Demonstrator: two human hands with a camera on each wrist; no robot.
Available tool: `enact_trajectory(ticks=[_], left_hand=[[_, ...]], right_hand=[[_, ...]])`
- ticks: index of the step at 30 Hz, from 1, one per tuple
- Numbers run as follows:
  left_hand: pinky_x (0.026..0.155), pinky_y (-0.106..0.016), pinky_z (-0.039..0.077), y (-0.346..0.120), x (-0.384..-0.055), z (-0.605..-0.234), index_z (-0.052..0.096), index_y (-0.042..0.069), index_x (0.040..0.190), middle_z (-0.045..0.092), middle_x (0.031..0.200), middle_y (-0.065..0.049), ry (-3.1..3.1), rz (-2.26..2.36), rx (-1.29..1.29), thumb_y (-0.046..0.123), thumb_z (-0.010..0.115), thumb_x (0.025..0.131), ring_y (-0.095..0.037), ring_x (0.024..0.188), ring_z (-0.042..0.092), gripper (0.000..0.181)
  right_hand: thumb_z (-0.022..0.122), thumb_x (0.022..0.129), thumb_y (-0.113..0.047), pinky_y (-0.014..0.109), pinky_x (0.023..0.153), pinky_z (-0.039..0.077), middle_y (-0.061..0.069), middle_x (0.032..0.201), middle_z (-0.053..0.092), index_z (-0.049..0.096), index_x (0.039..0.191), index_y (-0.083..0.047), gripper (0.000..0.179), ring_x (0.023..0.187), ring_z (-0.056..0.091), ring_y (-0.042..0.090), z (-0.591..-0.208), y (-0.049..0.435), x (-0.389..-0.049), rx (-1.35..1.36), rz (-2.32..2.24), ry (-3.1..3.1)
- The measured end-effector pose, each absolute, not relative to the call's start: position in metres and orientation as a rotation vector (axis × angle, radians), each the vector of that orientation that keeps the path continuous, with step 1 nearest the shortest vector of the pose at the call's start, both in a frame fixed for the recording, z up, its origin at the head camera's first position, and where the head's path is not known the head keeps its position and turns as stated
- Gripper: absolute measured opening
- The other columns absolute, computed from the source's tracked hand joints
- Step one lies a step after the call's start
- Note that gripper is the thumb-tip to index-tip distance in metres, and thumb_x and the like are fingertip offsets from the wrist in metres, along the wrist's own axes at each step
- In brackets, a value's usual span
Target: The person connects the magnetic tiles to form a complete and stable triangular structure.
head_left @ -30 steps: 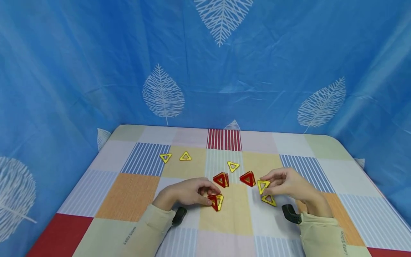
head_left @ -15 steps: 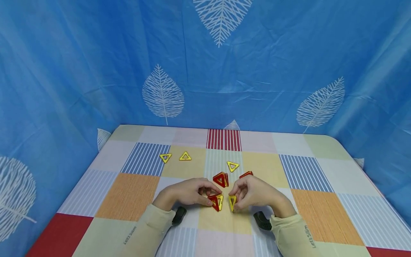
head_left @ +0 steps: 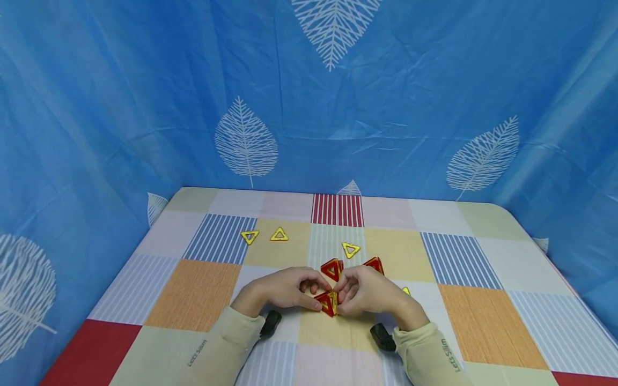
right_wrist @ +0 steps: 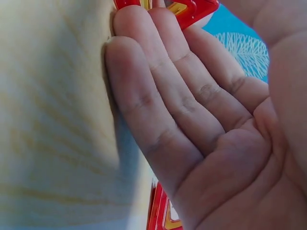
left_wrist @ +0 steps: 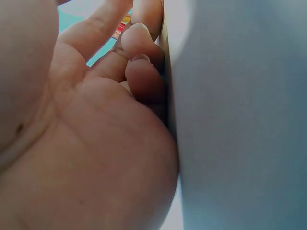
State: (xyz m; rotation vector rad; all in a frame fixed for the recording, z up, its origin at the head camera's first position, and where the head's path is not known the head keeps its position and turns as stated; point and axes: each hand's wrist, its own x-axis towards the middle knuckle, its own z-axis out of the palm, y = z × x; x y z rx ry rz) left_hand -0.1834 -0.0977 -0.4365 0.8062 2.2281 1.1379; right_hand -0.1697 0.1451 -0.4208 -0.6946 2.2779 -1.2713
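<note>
In the head view, the left hand point(head_left: 289, 288) pinches a red-and-yellow triangular block point(head_left: 328, 303) of shiny plastic, near the middle of the patchwork tablecloth point(head_left: 338, 370); the right hand point(head_left: 367, 290) pinches its right, yellow side. In the left wrist view, the fingers are bent; their grasp is hidden. In the right wrist view, red-and-yellow parts point(right_wrist: 199, 12) show past the fingertips.

The near triangular pieces point(head_left: 330, 303) are translucent red and yellow; the far triangles point(head_left: 279, 238) are yellow. The worktop point(head_left: 190, 292) is patchwork: orange, red, pastel and striped squares. The backdrop point(head_left: 183, 107) is blue with white leaves; the sleeves point(head_left: 219, 343), beige.
</note>
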Motion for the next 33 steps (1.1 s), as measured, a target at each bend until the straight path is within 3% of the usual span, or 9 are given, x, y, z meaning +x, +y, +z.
enact_trajectory(ticks=[13, 24, 33], left_hand=[[0.064, -0.025, 0.037, -0.0943, -0.1817, -0.4339, 0.07, 0.02, 0.109, 0.057, 0.086, 0.004, 2.269, 1.13, 0.762, 0.022, 0.08, 0.089, -0.01, 0.069, 0.044, 0.022], [0.066, -0.025, 0.038, -0.0939, -0.182, -0.4352, 0.069, 0.02, 0.108, 0.058, 0.085, 0.005, 2.283, 1.137, 0.782, 0.022, 0.081, 0.088, -0.009, 0.071, 0.046, 0.024], [0.068, -0.025, 0.041, -0.0976, -0.1842, -0.4376, 0.054, 0.007, 0.113, 0.056, 0.096, -0.005, 2.215, 1.275, 0.746, 0.014, 0.088, 0.08, -0.015, 0.077, 0.048, 0.047]], right_hand=[[0.088, 0.074, -0.006, 0.029, 0.07, 0.056, 0.007, 0.085, 0.067, 0.065, 0.093, -0.005, 0.03, 0.078, 0.067, 0.022, -0.4214, 0.1443, -0.1689, -0.665, -1.312, 2.25], [0.092, 0.074, -0.028, 0.03, 0.064, 0.054, -0.002, 0.074, 0.066, 0.07, 0.095, -0.014, 0.034, 0.067, 0.063, 0.016, -0.4279, 0.1388, -0.1703, -0.752, -1.227, 2.372], [0.09, 0.075, -0.029, 0.029, 0.058, 0.05, -0.005, 0.069, 0.063, 0.07, 0.092, -0.018, 0.029, 0.062, 0.059, 0.013, -0.424, 0.1363, -0.1697, -0.729, -1.145, 2.463]])
